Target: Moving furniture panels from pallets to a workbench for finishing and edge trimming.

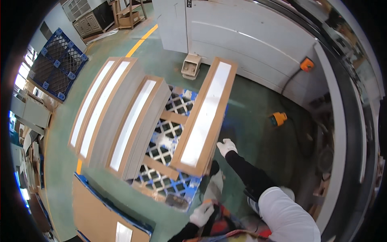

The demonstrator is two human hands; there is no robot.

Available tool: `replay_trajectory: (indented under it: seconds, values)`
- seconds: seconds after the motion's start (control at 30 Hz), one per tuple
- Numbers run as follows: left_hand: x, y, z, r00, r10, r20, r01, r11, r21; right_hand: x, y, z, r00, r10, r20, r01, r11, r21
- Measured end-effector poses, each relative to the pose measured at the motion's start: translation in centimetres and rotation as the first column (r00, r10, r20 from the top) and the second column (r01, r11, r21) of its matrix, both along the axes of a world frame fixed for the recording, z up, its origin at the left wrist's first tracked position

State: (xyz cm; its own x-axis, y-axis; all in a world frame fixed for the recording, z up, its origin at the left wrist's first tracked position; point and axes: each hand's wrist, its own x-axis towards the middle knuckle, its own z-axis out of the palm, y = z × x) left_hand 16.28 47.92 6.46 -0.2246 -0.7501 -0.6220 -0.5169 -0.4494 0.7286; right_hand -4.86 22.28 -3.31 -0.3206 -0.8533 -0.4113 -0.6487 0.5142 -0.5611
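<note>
**Gloved hand at the edge of a framed panel over a blue pallet**

My right hand (pixel 226 147), in a white glove with a black sleeve behind it, is loosely open, fingers spread and closed on nothing; it sits just beside the lower right edge of the long wooden-framed panel with a white centre strip (pixel 205 117), and I cannot tell whether the fingertips actually touch the frame. My left hand (pixel 201 213), also white-gloved, is low in the view near my body, fingers curled, but I cannot tell whether it holds anything.

The panel lies tilted across the blue plastic lattice pallet (pixel 169 137), its far end pointing toward the grey metal machine housing (pixel 242 44) and its near end over the pallet's front corner. Wooden slats cross the pallet beneath it. To the left on the same pallet stand two stacks of like panels: a nearer stack of wooden-framed white-centred panels (pixel 135 125) and, just beyond it, a taller stack of the same panels (pixel 100 107).

A brown cardboard sheet on another blue pallet (pixel 100 213) lies at lower left. On the green floor, an orange plug-like device (pixel 279 118) with a black cable rests well to the right of the panel. A small beige box (pixel 191 66) stands at the foot of the housing.
</note>
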Motion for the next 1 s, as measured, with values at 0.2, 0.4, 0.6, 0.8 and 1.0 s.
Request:
replay_trajectory:
  seconds: [0.2,0.4,0.6,0.8,1.0]
  values:
    - [-3.0,-8.7,-1.1,0.990,0.096,0.100,-0.123,0.943,0.308,0.4,-14.8,-1.7,0.984,-0.177,0.020,0.173,0.978,0.117]
    - [-5.6,-15.5,1.6,0.987,-0.019,0.158,-0.035,0.941,0.336,-4.1,-13.9,-2.1,0.909,-0.234,0.345,0.122,0.941,0.316]
    - [-10.0,-18.5,5.3,0.749,0.565,-0.347,-0.290,0.749,0.595,-3.8,-12.7,6.7,0.606,-0.251,0.755,-0.040,0.938,0.344]
    - [-10.7,-26.3,11.2,0.017,0.817,-0.576,-0.463,0.517,0.720,-0.3,-11.3,20.1,0.727,0.115,0.677,-0.276,0.952,0.135]
    - [-6.8,-34.1,21.4,0.043,0.622,-0.782,-0.577,0.655,0.488,-1.1,-12.7,27.9,0.086,0.141,0.986,-0.348,0.932,-0.103]
